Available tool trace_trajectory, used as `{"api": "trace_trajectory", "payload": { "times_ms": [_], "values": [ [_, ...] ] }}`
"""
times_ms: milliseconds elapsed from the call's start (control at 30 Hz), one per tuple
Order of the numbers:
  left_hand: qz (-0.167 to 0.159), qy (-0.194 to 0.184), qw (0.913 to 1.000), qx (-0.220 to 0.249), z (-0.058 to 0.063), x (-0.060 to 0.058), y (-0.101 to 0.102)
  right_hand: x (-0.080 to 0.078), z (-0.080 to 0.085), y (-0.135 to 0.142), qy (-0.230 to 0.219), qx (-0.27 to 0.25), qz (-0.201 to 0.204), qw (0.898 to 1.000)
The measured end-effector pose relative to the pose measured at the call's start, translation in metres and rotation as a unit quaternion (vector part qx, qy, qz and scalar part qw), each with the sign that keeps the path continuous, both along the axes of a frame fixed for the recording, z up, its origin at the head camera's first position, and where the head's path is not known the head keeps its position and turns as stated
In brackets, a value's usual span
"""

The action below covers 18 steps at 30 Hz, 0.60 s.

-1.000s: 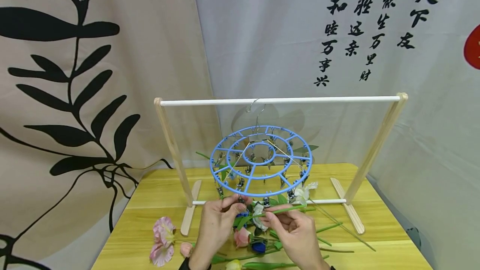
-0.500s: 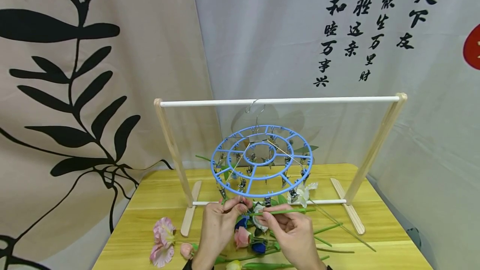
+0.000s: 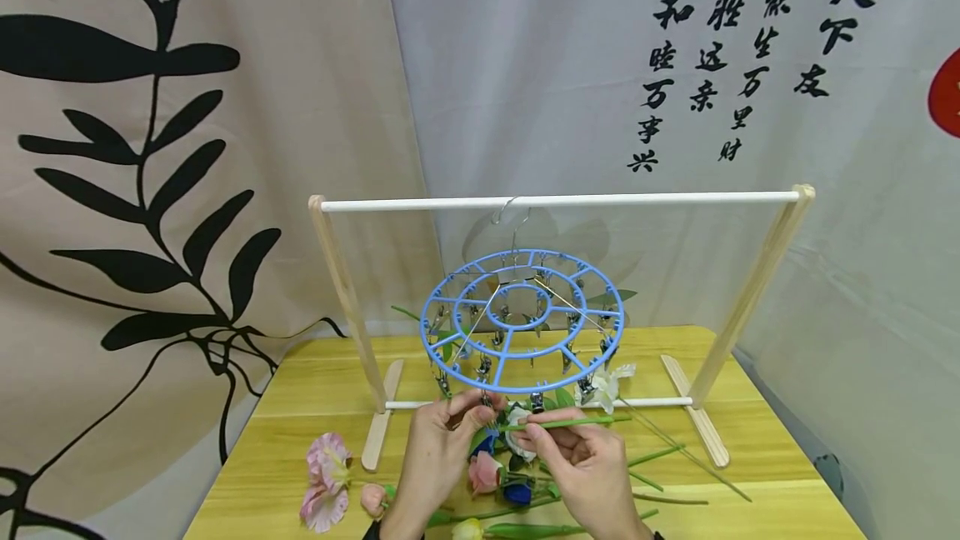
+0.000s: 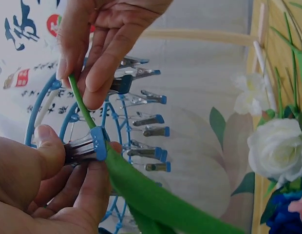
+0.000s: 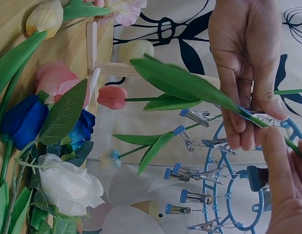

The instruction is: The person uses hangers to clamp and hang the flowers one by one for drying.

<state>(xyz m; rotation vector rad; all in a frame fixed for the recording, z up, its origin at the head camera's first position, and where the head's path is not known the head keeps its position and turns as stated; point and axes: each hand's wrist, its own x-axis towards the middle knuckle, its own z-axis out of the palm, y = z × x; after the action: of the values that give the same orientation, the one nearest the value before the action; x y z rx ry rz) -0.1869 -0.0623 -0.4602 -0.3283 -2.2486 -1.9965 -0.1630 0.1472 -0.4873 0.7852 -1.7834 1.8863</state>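
My left hand (image 3: 441, 444) pinches a metal clip (image 4: 86, 148) with blue tips, hanging at the near rim of the round blue clip hanger (image 3: 517, 390). My right hand (image 3: 588, 461) holds the thin green stem (image 3: 577, 422) of an artificial flower between thumb and fingers. In the left wrist view the clip's blue tips lie against the stem, just above its broad leaf (image 4: 151, 187). Whether the tips grip the stem, I cannot tell. Beyond that leaf, the right wrist view has a blurred pale bloom (image 5: 136, 49). A pink tulip (image 5: 112, 97) hangs nearby from the hanger.
A wood-and-white rack (image 3: 558, 201) carries the hanger over the wooden table (image 3: 300, 407). Below my hands lie loose flowers, among them a pink rose (image 3: 483, 473), a blue flower (image 3: 517, 493) and a white rose (image 5: 70, 185). Pink blossoms (image 3: 326, 482) lie at the left.
The stem in my right hand has swung nearly level, its free end reaching slightly further right. My left hand has shifted slightly right at the clip.
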Motion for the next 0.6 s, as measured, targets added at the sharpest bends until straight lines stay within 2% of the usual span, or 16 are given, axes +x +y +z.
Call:
{"api": "trace_trajectory", "payload": {
  "times_ms": [167, 367, 600],
  "values": [
    [0.004, 0.015, 0.9995, -0.029, -0.0026, 0.0018, -0.0031, -0.0001, -0.0008, -0.001, 0.004, 0.005, -0.004, 1.0],
    [0.016, 0.01, 0.9974, -0.07, -0.004, 0.0044, -0.0064, 0.0005, -0.0014, -0.0014, 0.009, 0.018, -0.012, 1.0],
    [0.026, 0.011, 0.998, -0.056, -0.0064, 0.0053, -0.0077, 0.0013, -0.0004, -0.0014, 0.022, 0.051, -0.035, 0.998]
  ]
}}
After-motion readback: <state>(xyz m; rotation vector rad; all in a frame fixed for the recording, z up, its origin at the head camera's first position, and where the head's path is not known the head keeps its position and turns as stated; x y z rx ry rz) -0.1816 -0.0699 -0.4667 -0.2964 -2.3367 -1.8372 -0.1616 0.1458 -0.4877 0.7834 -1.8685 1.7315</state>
